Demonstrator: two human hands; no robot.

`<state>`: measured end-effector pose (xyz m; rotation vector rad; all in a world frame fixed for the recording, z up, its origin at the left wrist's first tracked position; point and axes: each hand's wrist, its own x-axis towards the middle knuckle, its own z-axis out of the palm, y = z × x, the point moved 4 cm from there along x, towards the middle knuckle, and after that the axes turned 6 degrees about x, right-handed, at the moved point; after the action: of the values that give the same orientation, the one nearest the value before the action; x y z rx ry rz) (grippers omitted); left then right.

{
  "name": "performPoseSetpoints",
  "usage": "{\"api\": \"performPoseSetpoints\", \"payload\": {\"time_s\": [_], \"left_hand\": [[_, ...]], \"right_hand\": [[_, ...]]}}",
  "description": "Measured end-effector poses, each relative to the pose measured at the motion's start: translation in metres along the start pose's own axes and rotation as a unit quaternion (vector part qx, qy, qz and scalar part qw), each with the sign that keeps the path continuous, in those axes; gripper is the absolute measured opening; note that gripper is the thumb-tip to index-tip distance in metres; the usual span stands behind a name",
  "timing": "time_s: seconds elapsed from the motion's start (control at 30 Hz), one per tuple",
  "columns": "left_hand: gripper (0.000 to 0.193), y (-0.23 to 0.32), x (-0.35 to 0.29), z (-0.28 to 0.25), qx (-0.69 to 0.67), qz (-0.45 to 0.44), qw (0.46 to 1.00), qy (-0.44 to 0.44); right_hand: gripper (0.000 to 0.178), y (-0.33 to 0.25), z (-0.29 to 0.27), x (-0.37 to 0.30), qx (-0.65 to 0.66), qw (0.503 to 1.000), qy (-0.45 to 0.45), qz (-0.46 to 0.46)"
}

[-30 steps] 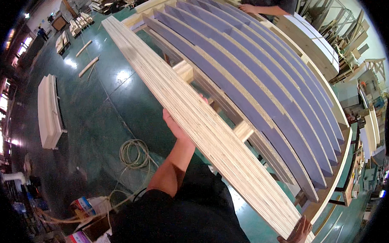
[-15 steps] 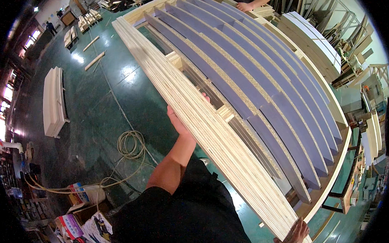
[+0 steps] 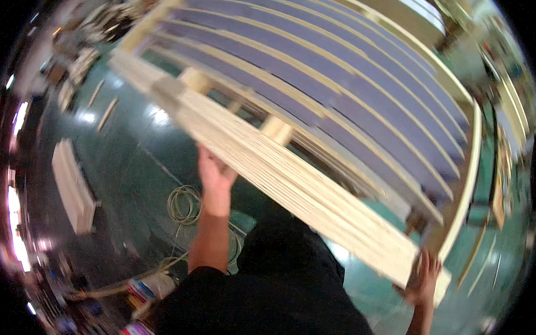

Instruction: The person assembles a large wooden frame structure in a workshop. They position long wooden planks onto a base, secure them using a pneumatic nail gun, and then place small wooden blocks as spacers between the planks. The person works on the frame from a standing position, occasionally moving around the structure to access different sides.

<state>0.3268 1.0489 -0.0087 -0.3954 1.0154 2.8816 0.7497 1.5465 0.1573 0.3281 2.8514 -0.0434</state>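
Observation:
A long stack of pale plywood strips (image 3: 296, 195) slants across in front of me, its far end at the upper left and its near end at the lower right. My left hand (image 3: 216, 170) is closed on its near edge, left of the middle, with some fingers hidden beneath. Around the near end wraps my right hand (image 3: 422, 280), its fingers over the top. Just beyond the stack lies a large wooden frame (image 3: 465, 192) with several curved slats (image 3: 335, 93), purple-grey on their sides and tan along their edges. Motion blurs the picture.
Pale wooden blocks (image 3: 277, 130) sit along the frame's near side. On the green floor to the left are another stack of boards (image 3: 72, 187), loose sticks (image 3: 107, 114) and a coiled hose (image 3: 184, 205). Long thin strips (image 3: 474, 260) lie at the right.
The stack has swung flatter across the view. Its near end, with my right hand, has come up, and my left hand has shifted left. The other person's hand at the top is out of view.

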Motion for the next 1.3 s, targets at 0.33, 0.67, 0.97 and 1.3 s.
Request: {"api": "performPoseSetpoints", "payload": {"time_s": [0.33, 0.67, 0.97, 1.3], "left_hand": [[0.079, 0.048, -0.014, -0.015, 0.258, 0.055, 0.958, 0.115], [0.058, 0.056, 0.003, -0.082, 0.323, 0.085, 0.937, 0.107], [0.079, 0.025, -0.034, -0.025, 0.458, 0.124, 0.880, -0.016], [0.068, 0.022, -0.059, -0.040, 0.141, 0.036, 0.983, 0.110]], "right_hand": [[0.120, -0.023, 0.025, 0.072, 0.105, 0.992, 0.032, -0.063], [0.120, -0.028, 0.052, 0.073, 0.151, 0.987, -0.025, -0.043], [0.119, -0.015, 0.060, 0.060, 0.176, 0.984, -0.021, -0.025], [0.104, 0.018, 0.072, -0.018, 0.058, 0.994, 0.086, -0.014]]}}
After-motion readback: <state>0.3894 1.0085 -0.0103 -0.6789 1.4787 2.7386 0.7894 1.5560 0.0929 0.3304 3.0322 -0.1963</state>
